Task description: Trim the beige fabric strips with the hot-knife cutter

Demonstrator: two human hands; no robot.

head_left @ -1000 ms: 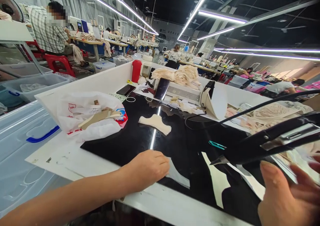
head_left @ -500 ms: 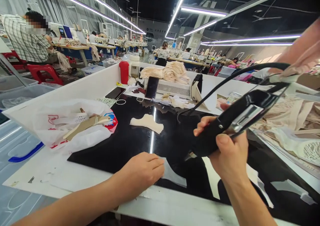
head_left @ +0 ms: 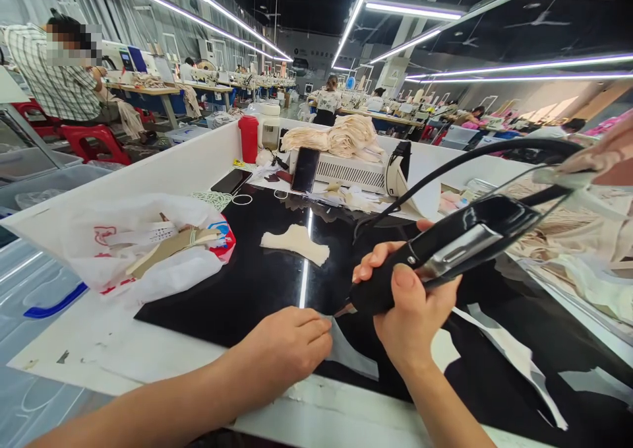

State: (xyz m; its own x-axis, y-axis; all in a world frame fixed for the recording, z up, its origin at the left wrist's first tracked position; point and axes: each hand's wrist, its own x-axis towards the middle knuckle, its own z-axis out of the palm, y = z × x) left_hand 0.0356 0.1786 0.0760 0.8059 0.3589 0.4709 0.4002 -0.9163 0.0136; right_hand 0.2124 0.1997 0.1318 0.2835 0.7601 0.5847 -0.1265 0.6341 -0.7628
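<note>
My left hand rests on the black mat, its fingers pressed together on the upper left end of a grey translucent curved piece. In my right hand is a black handheld tool with a silver lever and a cable. The tool's pointed metal tip hangs just right of my left fingertips, close to the grey piece; whether they touch is unclear. A cream fabric piece lies farther back on the mat. White pieces lie right of my right wrist.
A plastic bag with cut pieces sits at the left. Behind the mat are a phone, a red cup, and folded fabric on a white box. Fabric is heaped at the right. A person in a checked shirt sits at far left.
My right hand has moved left with the tool, bringing its tip near my left fingertips. My left hand stays on the grey piece. The view has shifted slightly.
</note>
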